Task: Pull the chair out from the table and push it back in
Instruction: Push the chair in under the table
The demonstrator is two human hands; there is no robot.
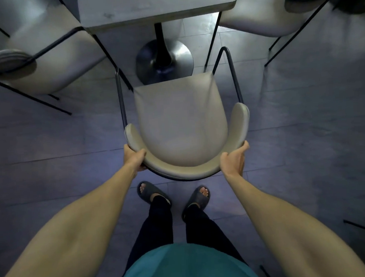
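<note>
Straight down in the head view, the chair (182, 125) is seen drawn clear of the table (157, 8), its seat fully out from under the tabletop and its curved backrest turned toward the person. The backrest is gripped at both ends. The left hand (135, 160) is clamped on the left curve, thumb over the top and fingers curled underneath. The right hand (233, 159) is clasped on the right curve, thumb on the rim and fingers laid along the outer side.

Directly ahead of the seat's front edge, the round pedestal base (164, 59) of the table is found, partly covered by the seat in this view. A neighbouring chair (48, 57) is placed at the left of the table, and one of its thin black legs runs down close beside the held chair's left arm frame. Another chair (276, 17) is set at the right, with a leg near the right arm frame.

Below the backrest, two feet in dark sandals (154, 192) are planted on the grey floor (304, 108).
</note>
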